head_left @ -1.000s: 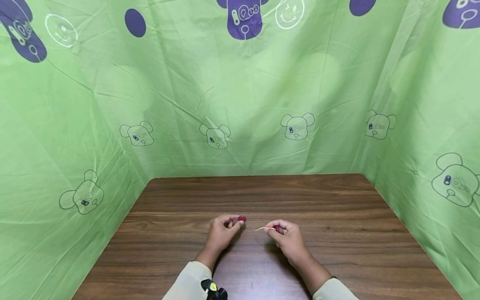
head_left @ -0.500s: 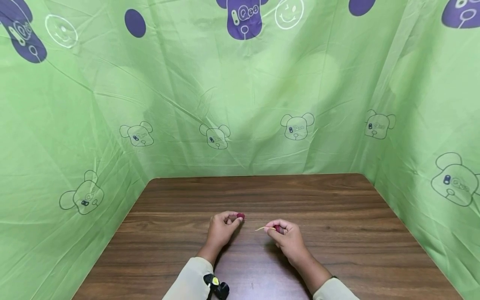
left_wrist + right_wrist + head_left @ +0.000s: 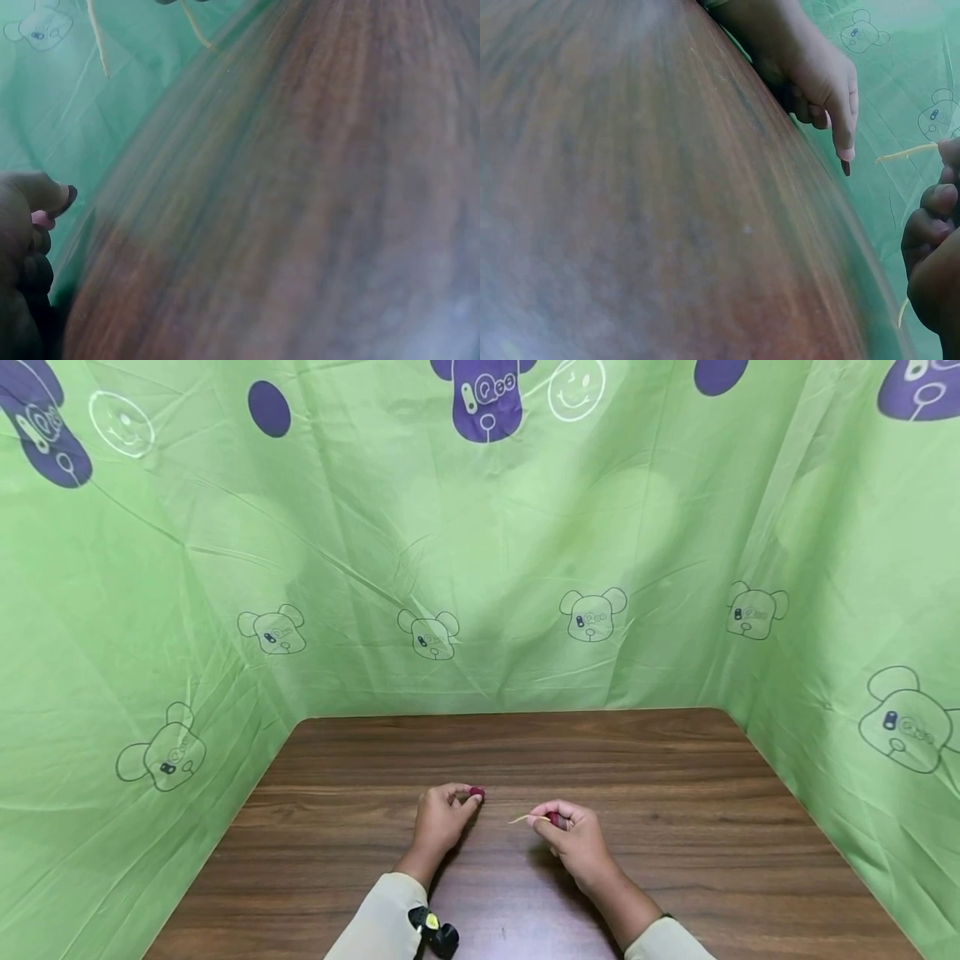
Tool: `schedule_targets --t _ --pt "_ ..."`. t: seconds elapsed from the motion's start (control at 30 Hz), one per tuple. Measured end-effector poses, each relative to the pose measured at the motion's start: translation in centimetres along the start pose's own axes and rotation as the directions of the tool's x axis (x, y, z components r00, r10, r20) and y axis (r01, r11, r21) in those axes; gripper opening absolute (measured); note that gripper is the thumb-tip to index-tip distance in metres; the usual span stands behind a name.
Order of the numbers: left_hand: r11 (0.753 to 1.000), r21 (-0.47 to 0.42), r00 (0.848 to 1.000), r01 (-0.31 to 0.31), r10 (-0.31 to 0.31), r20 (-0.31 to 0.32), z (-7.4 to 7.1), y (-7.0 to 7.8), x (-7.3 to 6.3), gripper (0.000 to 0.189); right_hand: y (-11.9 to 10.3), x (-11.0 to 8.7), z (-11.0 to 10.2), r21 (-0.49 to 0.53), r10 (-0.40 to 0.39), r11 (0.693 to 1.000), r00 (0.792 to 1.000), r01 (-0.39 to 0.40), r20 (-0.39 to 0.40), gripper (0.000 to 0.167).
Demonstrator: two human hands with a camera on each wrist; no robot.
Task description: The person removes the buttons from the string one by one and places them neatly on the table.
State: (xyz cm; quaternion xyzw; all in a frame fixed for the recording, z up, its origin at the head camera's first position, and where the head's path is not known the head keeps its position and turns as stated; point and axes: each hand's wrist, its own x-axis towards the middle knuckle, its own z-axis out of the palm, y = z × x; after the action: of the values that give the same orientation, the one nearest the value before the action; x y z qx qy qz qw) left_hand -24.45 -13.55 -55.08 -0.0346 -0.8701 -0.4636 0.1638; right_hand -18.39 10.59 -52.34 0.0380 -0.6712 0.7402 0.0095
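In the head view, my left hand [image 3: 438, 822] pinches a small dark red, rounded piece [image 3: 477, 792] between thumb and forefinger. The left wrist view has this dark piece [image 3: 71, 197] at the fingertips, mostly covered. To the right and apart from it, my right hand [image 3: 579, 843] pinches a thin yellow string [image 3: 519, 819], its free end pointing left. A second dark red thing [image 3: 556, 819] shows among the right fingers; its kind is unclear. In the right wrist view, the string [image 3: 906, 154] sticks out from the right hand's fingertips [image 3: 946, 150].
Both hands are above a brown wood-grain table [image 3: 360, 752]. Green printed cloth [image 3: 495, 543] hangs behind it and at both sides. A black device [image 3: 435, 935] is strapped at the left sleeve [image 3: 382, 914].
My left hand has shifted slightly, and the dark red piece in its fingertips sits a little farther left and up. The right hand and string have hardly moved.
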Motion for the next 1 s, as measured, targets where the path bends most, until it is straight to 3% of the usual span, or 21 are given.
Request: schedule_targets --t 0.33,1.0 --pt "0.993 0.115 1.000 0.029 -0.030 0.002 -0.04 0.40 0.10 0.016 -0.09 -0.12 0.15 0.009 0.011 1.000 1.000 -0.011 0.001 0.022" --pt "0.981 0.189 0.999 0.039 -0.042 0.013 0.31 0.14 0.40 0.010 -0.02 0.05 0.05 0.027 0.028 0.999 0.999 -0.029 0.016 0.023"
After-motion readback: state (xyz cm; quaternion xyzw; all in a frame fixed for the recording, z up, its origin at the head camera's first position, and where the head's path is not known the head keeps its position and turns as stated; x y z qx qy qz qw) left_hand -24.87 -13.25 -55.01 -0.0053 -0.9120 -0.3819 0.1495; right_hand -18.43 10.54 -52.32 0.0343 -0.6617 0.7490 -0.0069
